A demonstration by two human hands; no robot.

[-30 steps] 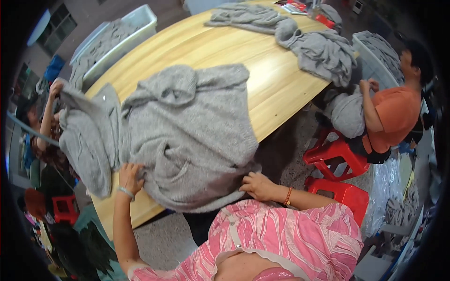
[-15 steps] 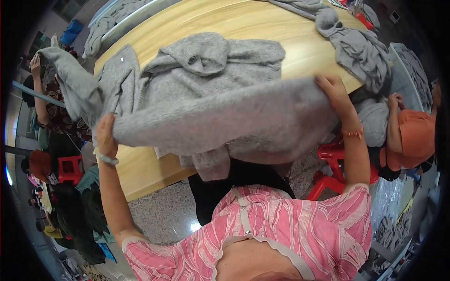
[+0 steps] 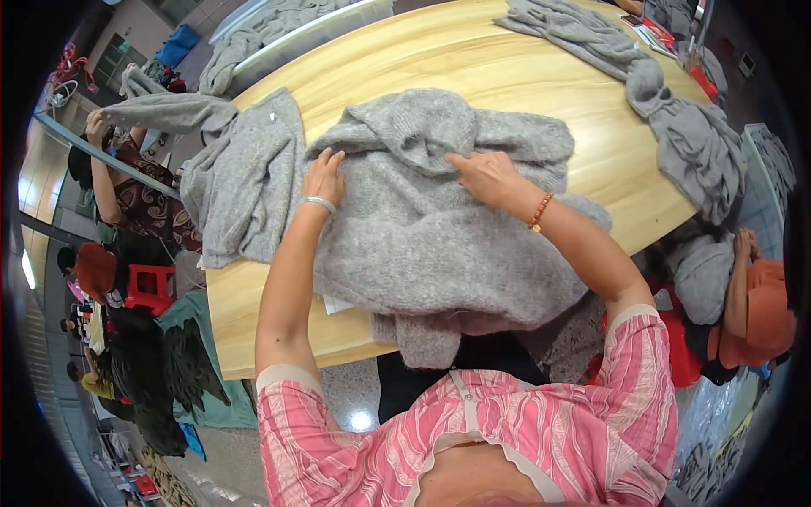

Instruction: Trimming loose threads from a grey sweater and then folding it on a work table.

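Observation:
A fuzzy grey knit sweater (image 3: pixel 439 262) lies rumpled over the table's near edge, its lower part hanging down in front of me. At its far side a rolled collar (image 3: pixel 435 135) is bunched up. My left hand (image 3: pixel 324 179) rests at the sweater's upper left edge, fingertips slightly apart on the knit. Just below the collar, my right hand (image 3: pixel 494 179) has its fingers curled and pinched at the cloth, the index finger reaching forward. The fabric under the fingertips of both hands is partly hidden.
Another grey knit garment (image 3: pixel 245 186) lies at left, its far end lifted by a co-worker's hand (image 3: pixel 95 127). More grey knits (image 3: pixel 697 144) are heaped at the table's right edge. A bin of grey knits (image 3: pixel 312 34) stands beyond. Red stools (image 3: pixel 150 287) stand at both sides.
The raised front of the sweater has come down onto the table. Both my hands have left its near edge and moved inward to its upper part.

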